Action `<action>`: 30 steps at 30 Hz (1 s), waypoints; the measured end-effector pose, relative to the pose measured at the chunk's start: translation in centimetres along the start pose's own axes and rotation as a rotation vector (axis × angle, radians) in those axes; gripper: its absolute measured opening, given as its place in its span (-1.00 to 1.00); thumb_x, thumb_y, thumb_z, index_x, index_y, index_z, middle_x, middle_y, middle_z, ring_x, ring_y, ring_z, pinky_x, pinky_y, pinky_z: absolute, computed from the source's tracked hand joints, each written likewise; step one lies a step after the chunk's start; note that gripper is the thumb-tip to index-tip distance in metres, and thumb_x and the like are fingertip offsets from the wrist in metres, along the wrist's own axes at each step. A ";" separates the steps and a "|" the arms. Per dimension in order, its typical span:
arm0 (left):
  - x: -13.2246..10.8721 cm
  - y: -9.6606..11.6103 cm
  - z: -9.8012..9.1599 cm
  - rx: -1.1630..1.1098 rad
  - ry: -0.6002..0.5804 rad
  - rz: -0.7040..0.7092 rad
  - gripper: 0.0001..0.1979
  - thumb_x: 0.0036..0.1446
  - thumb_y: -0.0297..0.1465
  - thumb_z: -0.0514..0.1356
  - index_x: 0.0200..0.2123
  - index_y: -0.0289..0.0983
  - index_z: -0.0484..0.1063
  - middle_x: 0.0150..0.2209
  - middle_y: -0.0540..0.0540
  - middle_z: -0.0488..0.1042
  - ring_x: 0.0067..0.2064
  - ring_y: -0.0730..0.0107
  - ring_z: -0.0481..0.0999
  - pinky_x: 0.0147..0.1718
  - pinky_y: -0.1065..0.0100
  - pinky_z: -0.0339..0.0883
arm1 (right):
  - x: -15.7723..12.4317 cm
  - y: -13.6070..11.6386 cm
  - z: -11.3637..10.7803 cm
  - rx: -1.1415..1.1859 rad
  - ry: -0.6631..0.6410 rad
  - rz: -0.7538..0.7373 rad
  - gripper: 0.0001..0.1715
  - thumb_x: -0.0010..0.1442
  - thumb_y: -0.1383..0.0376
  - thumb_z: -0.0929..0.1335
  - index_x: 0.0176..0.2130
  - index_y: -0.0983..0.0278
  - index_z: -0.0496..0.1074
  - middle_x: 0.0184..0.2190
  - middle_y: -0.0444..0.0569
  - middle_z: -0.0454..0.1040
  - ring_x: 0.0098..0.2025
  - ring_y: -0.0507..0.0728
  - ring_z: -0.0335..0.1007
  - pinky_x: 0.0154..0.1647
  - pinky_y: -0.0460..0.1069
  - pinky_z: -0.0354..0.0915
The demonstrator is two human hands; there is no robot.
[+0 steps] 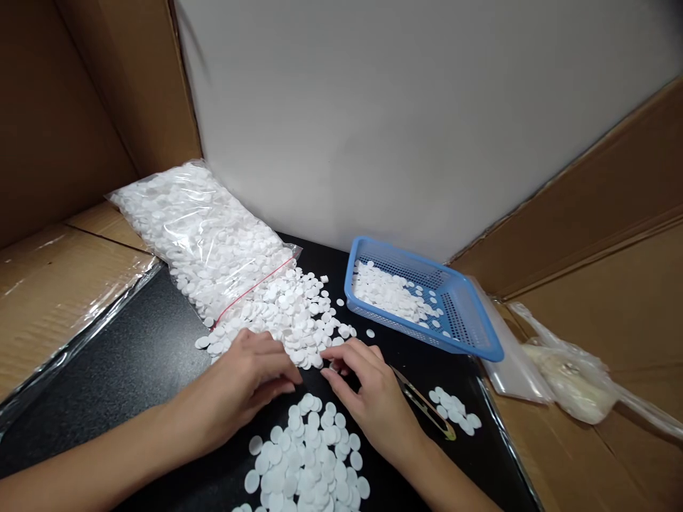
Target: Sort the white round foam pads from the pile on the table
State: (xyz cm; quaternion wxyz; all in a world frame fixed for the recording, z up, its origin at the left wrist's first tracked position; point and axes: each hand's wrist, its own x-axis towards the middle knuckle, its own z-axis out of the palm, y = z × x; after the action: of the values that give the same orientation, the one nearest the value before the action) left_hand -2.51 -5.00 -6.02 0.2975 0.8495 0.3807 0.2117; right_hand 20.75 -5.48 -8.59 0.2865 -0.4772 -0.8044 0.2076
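Small white round discs (282, 306) spill in a heap from the mouth of a clear zip bag (197, 220) with a red seal line. My left hand (253, 373) is at the near edge of this heap, thumb and forefinger drawn together; whatever is between them is hidden. My right hand (368, 380) reaches the heap's right edge, thumb and forefinger apart, with a bit of white showing beneath the fingers. Below and between both hands lies a second pile of flat white discs (309, 459).
A blue perforated basket (421, 338) holding more discs stands at the back right. Pointed metal scissors or tweezers (424, 405) lie beside my right wrist, near a small disc group (455, 410). Clear plastic bags (570, 377) sit on the right; cardboard walls (587, 178) surround the black table (133, 355).
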 end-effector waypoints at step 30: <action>0.7 0.8 0.3 -0.082 0.030 -0.139 -0.87 0.24 -0.51 0.23 -0.34 -0.19 0.50 -0.38 0.09 0.53 -0.31 0.38 0.46 -0.23 0.31 0.13 | 0.5 -0.2 -0.6 -0.026 -0.031 0.138 -0.79 0.18 0.43 0.32 -0.47 0.22 0.28 -0.48 -0.18 0.38 -0.37 0.09 0.34 -0.25 0.02 0.10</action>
State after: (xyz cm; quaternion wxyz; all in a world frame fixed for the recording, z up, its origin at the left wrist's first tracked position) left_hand -1.48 -5.02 -5.61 0.3403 0.8048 0.4343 0.2187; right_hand 20.78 -5.07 -7.85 0.2528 -0.5321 -0.7764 0.2237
